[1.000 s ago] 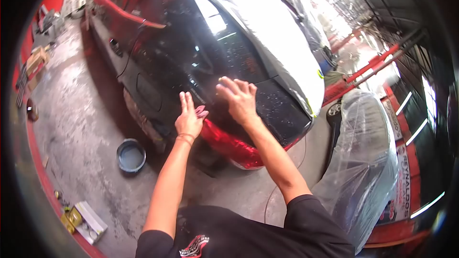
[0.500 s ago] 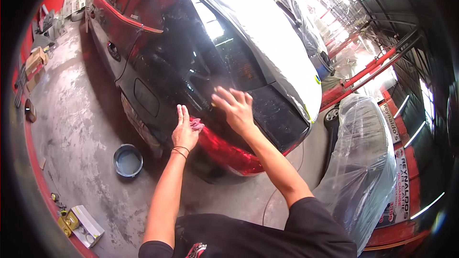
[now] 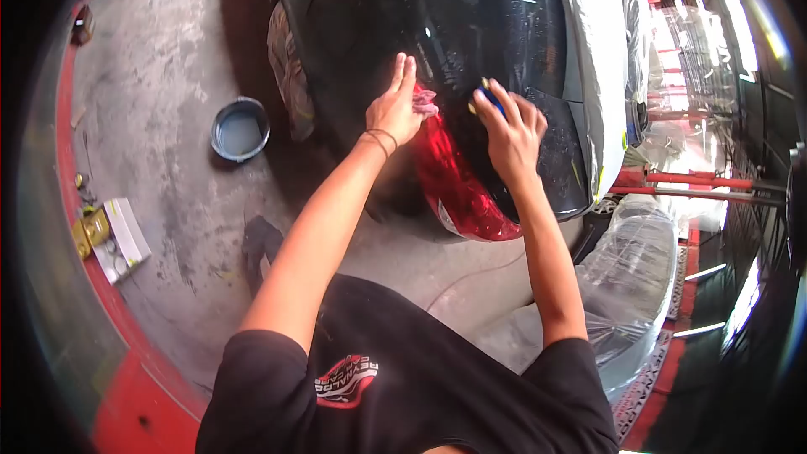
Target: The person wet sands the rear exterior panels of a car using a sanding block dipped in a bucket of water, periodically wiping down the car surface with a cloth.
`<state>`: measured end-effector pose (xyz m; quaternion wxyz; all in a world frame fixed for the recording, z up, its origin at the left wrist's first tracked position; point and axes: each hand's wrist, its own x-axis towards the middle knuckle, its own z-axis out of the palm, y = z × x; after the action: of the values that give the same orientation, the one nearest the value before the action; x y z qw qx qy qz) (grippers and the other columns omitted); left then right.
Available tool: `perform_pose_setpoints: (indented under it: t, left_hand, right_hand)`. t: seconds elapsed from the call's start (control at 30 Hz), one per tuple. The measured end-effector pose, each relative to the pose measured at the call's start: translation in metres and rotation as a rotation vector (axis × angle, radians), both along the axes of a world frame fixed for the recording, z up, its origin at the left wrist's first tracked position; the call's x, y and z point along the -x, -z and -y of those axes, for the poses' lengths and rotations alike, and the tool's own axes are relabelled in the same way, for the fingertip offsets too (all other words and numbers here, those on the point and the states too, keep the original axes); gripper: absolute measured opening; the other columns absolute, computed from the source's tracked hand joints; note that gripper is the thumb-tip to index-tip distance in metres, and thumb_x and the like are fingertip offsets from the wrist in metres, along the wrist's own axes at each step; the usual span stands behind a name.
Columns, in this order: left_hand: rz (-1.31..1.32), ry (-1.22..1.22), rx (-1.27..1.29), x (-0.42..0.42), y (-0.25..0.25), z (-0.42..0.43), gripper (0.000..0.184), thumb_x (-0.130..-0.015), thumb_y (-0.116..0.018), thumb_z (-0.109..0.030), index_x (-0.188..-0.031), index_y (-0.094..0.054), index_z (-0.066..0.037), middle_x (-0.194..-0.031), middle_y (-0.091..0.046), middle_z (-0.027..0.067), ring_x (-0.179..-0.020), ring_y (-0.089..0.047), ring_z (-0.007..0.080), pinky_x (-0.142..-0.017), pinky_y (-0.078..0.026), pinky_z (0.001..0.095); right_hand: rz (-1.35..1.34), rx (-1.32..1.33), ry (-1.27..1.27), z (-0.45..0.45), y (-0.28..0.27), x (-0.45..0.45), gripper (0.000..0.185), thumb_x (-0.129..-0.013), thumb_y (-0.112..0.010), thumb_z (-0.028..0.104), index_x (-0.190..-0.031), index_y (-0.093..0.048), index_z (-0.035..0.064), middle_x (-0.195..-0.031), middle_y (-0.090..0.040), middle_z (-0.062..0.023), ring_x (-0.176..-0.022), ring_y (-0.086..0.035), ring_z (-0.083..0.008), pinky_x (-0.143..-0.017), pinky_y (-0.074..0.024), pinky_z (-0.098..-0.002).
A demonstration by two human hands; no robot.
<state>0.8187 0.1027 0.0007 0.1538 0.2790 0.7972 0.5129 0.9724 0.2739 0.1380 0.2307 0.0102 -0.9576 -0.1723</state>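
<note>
My left hand (image 3: 395, 108) is on the dark car body (image 3: 361, 25) above the red tail light (image 3: 450, 164). A pinkish-red cloth (image 3: 424, 102) is held at its thumb side, with two fingers stretched forward. To the right, my right hand (image 3: 511, 124) has its fingers curled over a small blue and yellow block (image 3: 491, 99) against the car's black rear panel. Small droplets dot the dark paint near both hands.
A dark bucket (image 3: 239, 129) of greyish liquid stands on the floor at left. Further left lies an open box (image 3: 124, 240) beside a yellow item (image 3: 89, 233). White sheeting (image 3: 598, 59) covers part of the car; a plastic-wrapped vehicle (image 3: 630, 273) is at lower right.
The view has turned, shifting the car and bucket within it. My right hand has moved over the panel, and the blue side of its block now shows. My left hand still has the cloth.
</note>
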Motion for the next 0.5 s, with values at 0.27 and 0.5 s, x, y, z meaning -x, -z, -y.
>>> perform_pose_setpoints:
  t: [0.27,0.5]
  left_hand:
    - [0.055,-0.067,0.049,-0.011,-0.012,0.010,0.112,-0.097,-0.082,-0.029,-0.187,-0.015,-0.021,-0.193,-0.019,0.0110,-0.134,-0.074,0.0420,-0.107,-0.064,0.0499]
    - [0.163,-0.136,-0.164,-0.052,0.026,0.009,0.115,-0.097,-0.087,-0.033,-0.186,-0.016,-0.019,-0.190,-0.026,0.0170,-0.136,-0.074,0.0390,-0.107,-0.065,0.0475]
  right_hand:
    - [0.042,-0.063,-0.054,0.010,-0.012,0.085,0.039,-0.103,-0.075,0.019,-0.140,-0.079,0.0300,-0.158,-0.068,0.0036,-0.136,-0.063,-0.0296,-0.114,-0.0427,-0.0510]
    - [0.102,-0.076,-0.093,0.031,0.006,0.010,0.040,-0.102,-0.080,0.024,-0.142,-0.079,0.0316,-0.152,-0.071,0.0012,-0.130,-0.065,-0.0316,-0.110,-0.0472,-0.0511]
